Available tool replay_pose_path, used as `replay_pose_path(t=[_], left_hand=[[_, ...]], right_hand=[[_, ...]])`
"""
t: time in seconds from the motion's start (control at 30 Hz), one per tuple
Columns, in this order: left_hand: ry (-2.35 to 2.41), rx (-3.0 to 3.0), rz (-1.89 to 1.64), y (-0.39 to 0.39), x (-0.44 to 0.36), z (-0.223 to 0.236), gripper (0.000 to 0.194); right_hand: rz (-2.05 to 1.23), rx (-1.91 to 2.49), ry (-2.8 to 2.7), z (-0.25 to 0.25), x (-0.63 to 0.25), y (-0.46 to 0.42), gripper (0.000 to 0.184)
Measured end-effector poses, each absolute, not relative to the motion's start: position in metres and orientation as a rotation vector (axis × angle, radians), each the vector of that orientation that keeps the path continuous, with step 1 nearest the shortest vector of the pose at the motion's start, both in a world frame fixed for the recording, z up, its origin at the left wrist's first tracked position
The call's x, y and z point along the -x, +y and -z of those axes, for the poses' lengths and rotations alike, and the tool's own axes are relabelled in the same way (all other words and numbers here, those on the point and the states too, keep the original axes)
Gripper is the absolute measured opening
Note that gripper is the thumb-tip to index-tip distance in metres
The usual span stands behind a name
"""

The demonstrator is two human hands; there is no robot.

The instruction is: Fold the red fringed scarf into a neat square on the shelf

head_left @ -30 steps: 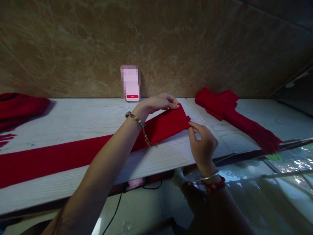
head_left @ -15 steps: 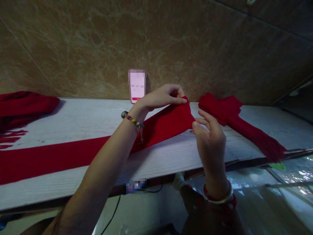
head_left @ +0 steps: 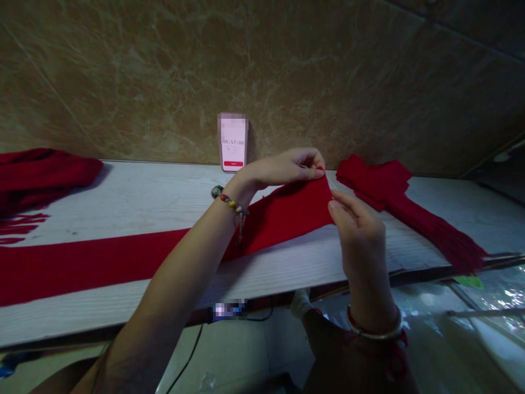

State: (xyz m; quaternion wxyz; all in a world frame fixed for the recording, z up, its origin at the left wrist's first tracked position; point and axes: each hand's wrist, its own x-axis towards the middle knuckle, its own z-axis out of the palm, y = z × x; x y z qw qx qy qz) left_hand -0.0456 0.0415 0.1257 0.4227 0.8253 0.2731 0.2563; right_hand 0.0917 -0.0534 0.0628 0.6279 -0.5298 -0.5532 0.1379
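Note:
A long red scarf [head_left: 102, 260] lies flat along the white table, its right end raised between my hands. My left hand [head_left: 297, 165] pinches the far corner of that end between thumb and fingers. The near side of the same end edge is pinched by my right hand [head_left: 361, 221]. Under my left forearm part of the scarf is hidden. To the right of my hands lies a second red scarf [head_left: 377, 180], loosely folded, its fringed tail hanging toward the front edge. At the left sits a bunched red scarf [head_left: 45, 175] with fringe.
A phone [head_left: 233, 143] showing a timer leans on the brown marbled wall [head_left: 164, 82] behind the white table [head_left: 143, 191]. Below the front edge are a blurred-out device [head_left: 229, 310] and a black cable [head_left: 188, 358]. Clear plastic [head_left: 504, 306] is at the lower right.
Both hands have shifted slightly right with the scarf end. My right fingers have closed in on its edge, sliding a little up along it.

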Motion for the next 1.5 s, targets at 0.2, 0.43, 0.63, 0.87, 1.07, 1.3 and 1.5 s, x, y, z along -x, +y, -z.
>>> replay_pose_path(t=[0.2, 0.43, 0.63, 0.87, 1.07, 1.3, 1.5], left_hand=[[0.744, -2.096, -0.601, 0.037, 0.037, -0.127, 0.012], [0.712, -2.17, -0.611, 0.043, 0.033, -0.119, 0.013], [0.692, -2.201, -0.596, 0.037, 0.033, -0.121, 0.013], [0.707, -2.22, -0.553, 0.034, 0.033, -0.126, 0.013], [0.696, -2.282, -0.596, 0.035, 0.035, -0.127, 0.015], [0.634, -2.282, -0.56, 0.041, 0.039, -0.122, 0.029], [0.563, -2.118, 0.174, 0.05, 0.061, -0.118, 0.059]], right_hand=[[-0.2, 1.21, -1.271, -0.059, -0.092, -0.051, 0.013], [-0.309, 1.184, -1.301, -0.049, -0.102, -0.043, 0.015], [-0.392, 1.215, -1.263, -0.053, -0.107, -0.043, 0.01], [-0.419, 1.225, -1.265, -0.055, -0.11, -0.046, 0.012], [-0.413, 1.263, -1.256, -0.057, -0.108, -0.047, 0.01], [-0.433, 1.242, -1.245, -0.064, -0.11, -0.051, 0.006], [-0.432, 1.269, -1.208, -0.061, -0.111, -0.049, 0.003]])
